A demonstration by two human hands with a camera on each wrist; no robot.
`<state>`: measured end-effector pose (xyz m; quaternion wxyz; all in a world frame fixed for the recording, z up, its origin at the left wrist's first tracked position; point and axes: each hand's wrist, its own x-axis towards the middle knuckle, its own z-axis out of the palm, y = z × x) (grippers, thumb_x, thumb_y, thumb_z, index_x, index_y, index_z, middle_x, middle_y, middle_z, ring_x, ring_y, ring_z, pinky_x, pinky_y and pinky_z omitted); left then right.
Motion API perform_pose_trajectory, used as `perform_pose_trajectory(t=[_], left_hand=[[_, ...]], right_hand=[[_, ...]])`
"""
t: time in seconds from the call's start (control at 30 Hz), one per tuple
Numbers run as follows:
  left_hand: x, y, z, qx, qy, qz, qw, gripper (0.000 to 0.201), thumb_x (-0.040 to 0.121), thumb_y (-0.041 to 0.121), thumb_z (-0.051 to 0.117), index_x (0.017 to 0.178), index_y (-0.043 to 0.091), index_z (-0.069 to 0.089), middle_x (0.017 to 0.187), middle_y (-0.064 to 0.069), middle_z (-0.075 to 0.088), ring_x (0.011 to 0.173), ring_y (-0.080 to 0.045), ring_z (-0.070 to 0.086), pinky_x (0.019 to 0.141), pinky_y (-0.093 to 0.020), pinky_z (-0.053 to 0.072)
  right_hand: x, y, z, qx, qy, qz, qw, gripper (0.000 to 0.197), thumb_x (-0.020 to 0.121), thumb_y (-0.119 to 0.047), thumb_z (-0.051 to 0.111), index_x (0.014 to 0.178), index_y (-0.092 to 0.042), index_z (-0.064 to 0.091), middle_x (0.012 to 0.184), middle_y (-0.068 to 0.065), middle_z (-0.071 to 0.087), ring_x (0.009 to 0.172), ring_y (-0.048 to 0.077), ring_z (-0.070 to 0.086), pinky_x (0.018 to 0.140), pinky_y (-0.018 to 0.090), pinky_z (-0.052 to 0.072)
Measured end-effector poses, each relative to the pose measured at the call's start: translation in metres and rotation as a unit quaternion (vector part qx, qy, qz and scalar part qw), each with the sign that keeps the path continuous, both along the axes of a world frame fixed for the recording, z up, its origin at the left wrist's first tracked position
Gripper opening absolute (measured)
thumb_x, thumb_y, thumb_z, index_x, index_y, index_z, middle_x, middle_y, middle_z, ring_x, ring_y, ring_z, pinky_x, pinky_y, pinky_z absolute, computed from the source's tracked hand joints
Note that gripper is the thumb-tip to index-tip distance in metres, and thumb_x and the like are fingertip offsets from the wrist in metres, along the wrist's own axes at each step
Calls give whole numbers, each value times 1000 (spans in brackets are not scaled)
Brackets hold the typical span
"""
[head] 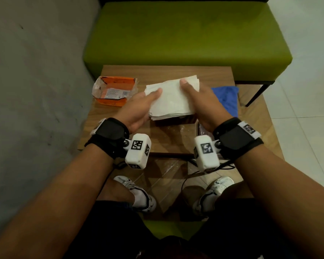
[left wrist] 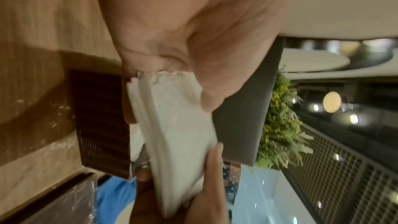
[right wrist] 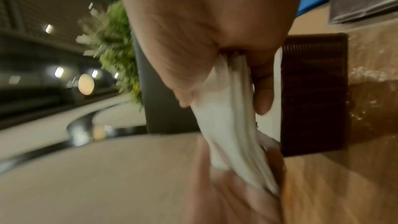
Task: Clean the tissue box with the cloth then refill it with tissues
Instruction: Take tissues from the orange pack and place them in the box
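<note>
A small square wooden table (head: 120, 113) carries everything, and its free room is thin: the left edge borders bare grey floor, the far edge at 12 o'clock butts against a long green upholstered bench (head: 185, 34), and the near edge ends above the person's white shoes (head: 138, 193).

Near the table's middle, both hands hold a thick stack of white paper tissues (head: 173, 99) just above a dark brown ribbed tissue box (right wrist: 312, 91). The left hand (head: 138, 107) grips the stack's 9 o'clock side, thumb lying across the top sheet and fingers underneath. The right hand (head: 200, 101) clamps the 3 o'clock side the same way, thumb on top and fingers curled below. In the head view the stack hides nearly all of the box; only a dark strip shows at 6 o'clock of the tissues. The wrist views show the stack's layered edges sagging between the hands and some white tissue already inside the open box.

A torn orange and clear plastic wrapper (head: 114, 92) lies at 10 o'clock of the stack, near the table's far left corner. A crumpled blue cloth (head: 228, 100) lies at 3 o'clock, by the right edge. A clear plastic lid with a dark rim (left wrist: 64, 198) rests on the table at 5 o'clock of the box, below the right wrist.
</note>
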<state>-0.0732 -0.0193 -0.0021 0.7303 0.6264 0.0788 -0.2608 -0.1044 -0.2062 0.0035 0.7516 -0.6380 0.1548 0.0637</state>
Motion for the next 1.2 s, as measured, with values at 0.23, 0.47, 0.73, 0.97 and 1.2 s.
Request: perform_pose_trajectory(t=[0.23, 0.47, 0.73, 0.97, 1.2], left_hand=[[8, -4, -10, 117, -73, 61, 989, 56, 103, 52, 62, 141, 12, 63, 133, 0, 74, 121, -15, 72, 112, -44, 55], [-2, -17, 8, 102, -78, 38, 991, 24, 114, 34, 48, 137, 28, 55, 103, 15, 67, 109, -15, 69, 113, -46, 53], [15, -1, 4, 226, -132, 6, 965, 40, 106, 61, 51, 122, 24, 56, 127, 1, 66, 118, -15, 65, 108, -42, 54], [9, -3, 19, 134, -135, -208, 959, 38, 108, 40, 57, 127, 9, 68, 115, -9, 80, 104, -23, 79, 84, -36, 65], [2, -18, -1, 13, -87, -61, 994, 38, 113, 31, 50, 142, 9, 60, 132, -11, 75, 121, -26, 74, 101, -43, 61]], right_hand=[[8, 4, -26, -226, -103, -119, 961, 25, 109, -35, 47, 112, -12, 55, 97, -5, 61, 91, 11, 57, 91, 49, 53], [13, 6, -33, -189, -84, -86, 974, 40, 101, -49, 48, 121, -14, 50, 113, 4, 67, 109, 22, 66, 98, 55, 53], [13, -3, -17, -248, -163, -23, 955, 16, 110, -31, 47, 110, -16, 53, 98, -2, 63, 89, 11, 60, 78, 42, 53], [16, -5, 15, -212, -167, 160, 950, 6, 100, -22, 70, 95, -23, 67, 87, -7, 71, 76, 4, 66, 67, 23, 53], [8, 6, -3, -11, -58, -5, 998, 51, 98, -52, 62, 130, -13, 60, 122, 10, 73, 110, 26, 74, 91, 51, 62]])
